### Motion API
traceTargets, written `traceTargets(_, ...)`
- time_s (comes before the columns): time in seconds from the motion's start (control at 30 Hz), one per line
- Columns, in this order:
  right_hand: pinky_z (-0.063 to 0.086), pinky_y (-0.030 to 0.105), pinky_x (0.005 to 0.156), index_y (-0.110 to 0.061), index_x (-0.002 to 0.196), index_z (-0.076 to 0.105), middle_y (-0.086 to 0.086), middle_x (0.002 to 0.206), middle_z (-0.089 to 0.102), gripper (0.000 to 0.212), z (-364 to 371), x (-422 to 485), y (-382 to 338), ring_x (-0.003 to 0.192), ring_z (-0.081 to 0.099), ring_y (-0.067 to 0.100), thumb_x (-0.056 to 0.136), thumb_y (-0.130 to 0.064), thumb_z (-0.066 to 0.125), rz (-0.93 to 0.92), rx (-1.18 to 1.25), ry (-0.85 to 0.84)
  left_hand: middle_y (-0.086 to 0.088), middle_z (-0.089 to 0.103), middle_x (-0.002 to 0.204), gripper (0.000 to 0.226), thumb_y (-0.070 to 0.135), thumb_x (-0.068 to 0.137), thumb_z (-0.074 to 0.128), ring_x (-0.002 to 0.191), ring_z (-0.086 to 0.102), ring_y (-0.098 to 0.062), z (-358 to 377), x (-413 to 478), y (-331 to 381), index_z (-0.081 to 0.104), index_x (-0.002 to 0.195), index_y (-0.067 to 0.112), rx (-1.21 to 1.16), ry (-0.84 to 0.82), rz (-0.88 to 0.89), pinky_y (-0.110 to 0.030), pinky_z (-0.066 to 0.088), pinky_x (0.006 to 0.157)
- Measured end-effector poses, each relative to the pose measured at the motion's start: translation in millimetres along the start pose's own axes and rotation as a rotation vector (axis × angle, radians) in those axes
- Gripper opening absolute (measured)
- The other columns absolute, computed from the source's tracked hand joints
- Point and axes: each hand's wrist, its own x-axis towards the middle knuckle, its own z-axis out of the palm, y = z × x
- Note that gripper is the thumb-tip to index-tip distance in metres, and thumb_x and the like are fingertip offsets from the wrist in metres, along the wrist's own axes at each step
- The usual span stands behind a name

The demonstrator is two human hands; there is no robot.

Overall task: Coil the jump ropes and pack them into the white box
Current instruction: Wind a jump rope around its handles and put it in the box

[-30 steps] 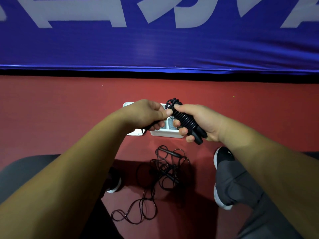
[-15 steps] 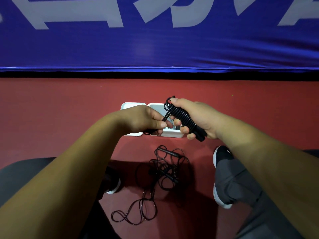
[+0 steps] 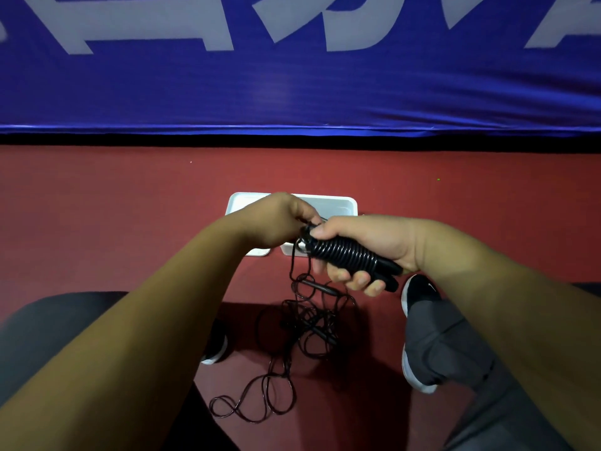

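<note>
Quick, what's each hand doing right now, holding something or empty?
Left hand: closed, pinching the cord at the top end of the coiled jump rope.
Right hand: closed, gripping the coiled jump rope.

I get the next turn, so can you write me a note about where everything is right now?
Right grip holds the coiled jump rope, cord wound round its handles.
Left grip pinches the cord at the coil's top end.
White box stands open on the floor behind both grips.
Tangled rope lies loose on the floor, nearer than the box.
Done: one rope wound. Left: box it, then coil and box the tangle.
</note>
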Motion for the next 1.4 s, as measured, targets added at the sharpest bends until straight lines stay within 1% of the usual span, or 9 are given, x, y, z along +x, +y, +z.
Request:
traceTargets(0.1, 0.032, 0.022, 0.044, -0.007, 0.106, 0.076, 0.005, 0.071, 0.055, 0.056, 7, 1, 3, 0.05, 0.042, 0.015, 0.104, -0.055, 0.047, 0.099, -0.049, -0.086, 0.013, 0.077, 0.079, 0.031, -0.006, 0.086, 0.066, 0.07, 0.064, 0.0, -3, -1, 13, 0.082, 0.093, 0.019, -0.093, -0.018, 0.043, -0.019, 0.05, 0.073)
traceTargets(0.23, 0.034, 0.02, 0.043, -0.017, 0.062, 0.079, 0.006, 0.07, 0.063, 0.064, 12, 6, 6, 0.049, 0.046, 0.013, 0.106, -0.055, 0.05, 0.194, -0.111, -0.046, 0.008, 0.08, 0.083, 0.029, -0.006, 0.085, 0.071, 0.078, 0.072, -0.004, -3, -2, 28, 0.083, 0.092, 0.02, -0.072, 0.01, 0.112, -0.019, 0.055, 0.077)
traceTargets(0.33, 0.034, 0.021, 0.043, -0.008, 0.078, 0.07, 0.005, 0.073, 0.062, 0.057, 6, 12, 10, 0.051, 0.049, 0.014, 0.1, -0.06, 0.061, 0.227, -0.139, 0.07, 0.009, 0.08, 0.082, 0.028, -0.004, 0.082, 0.074, 0.077, 0.074, -0.003, -2, -2, 36, 0.082, 0.088, 0.022, -0.044, 0.089, 0.138, -0.017, 0.053, 0.071)
traceTargets(0.5, 0.033, 0.022, 0.048, -0.019, 0.113, 0.061, 0.001, 0.073, 0.057, 0.04, -1, 16, 9, 0.055, 0.048, 0.014, 0.1, -0.057, 0.063, 0.096, -0.109, 0.293, 0.009, 0.073, 0.089, 0.028, -0.004, 0.08, 0.076, 0.079, 0.069, -0.005, -3, -1, 40, 0.081, 0.083, 0.023, 0.01, 0.274, 0.214, -0.02, 0.053, 0.073)
traceTargets(0.77, 0.039, 0.027, 0.053, -0.021, 0.12, 0.062, 0.002, 0.076, 0.06, 0.041, -21, 24, 8, 0.054, 0.052, 0.017, 0.099, -0.056, 0.062, -0.045, 0.016, 0.581, 0.006, 0.071, 0.098, 0.025, 0.005, 0.082, 0.084, 0.092, 0.069, -0.011, -6, -1, 38, 0.084, 0.098, 0.025, 0.175, 0.308, 0.264, -0.029, 0.054, 0.089)
traceTargets(0.93, 0.038, 0.026, 0.053, -0.023, 0.114, 0.066, 0.0, 0.075, 0.057, 0.02, -25, 25, 8, 0.055, 0.052, 0.015, 0.097, -0.034, 0.069, -0.136, 0.108, 0.596, 0.015, 0.074, 0.09, 0.027, 0.01, 0.078, 0.09, 0.083, 0.067, 0.002, -7, -1, 34, 0.081, 0.098, 0.025, 0.086, 0.281, 0.16, -0.01, 0.047, 0.072)
traceTargets(1.13, 0.036, 0.025, 0.053, -0.022, 0.12, 0.065, 0.001, 0.078, 0.057, 0.031, -28, 28, 7, 0.055, 0.051, 0.015, 0.089, -0.018, 0.064, -0.218, 0.199, 0.6, 0.001, 0.074, 0.093, 0.029, 0.015, 0.075, 0.094, 0.084, 0.068, -0.013, 0, 2, 31, 0.073, 0.094, 0.018, 0.027, 0.309, 0.057, -0.026, 0.052, 0.072)
traceTargets(1.27, 0.035, 0.023, 0.052, -0.023, 0.111, 0.061, 0.0, 0.078, 0.056, 0.035, -28, 26, 7, 0.056, 0.049, 0.014, 0.08, -0.039, 0.064, -0.236, 0.285, 0.53, 0.005, 0.071, 0.086, 0.024, 0.009, 0.079, 0.09, 0.066, 0.056, 0.005, 0, 2, 28, 0.068, 0.086, 0.015, -0.043, 0.304, 0.087, -0.009, 0.039, 0.06)
traceTargets(1.4, 0.032, 0.021, 0.052, -0.026, 0.108, 0.057, 0.001, 0.076, 0.053, 0.045, -27, 22, 5, 0.056, 0.045, 0.015, 0.086, -0.065, 0.058, -0.257, 0.338, 0.47, 0.014, 0.064, 0.074, 0.015, -0.001, 0.083, 0.082, 0.06, 0.053, 0.007, -3, -1, 27, 0.072, 0.085, 0.011, -0.131, 0.317, 0.114, -0.007, 0.038, 0.061)
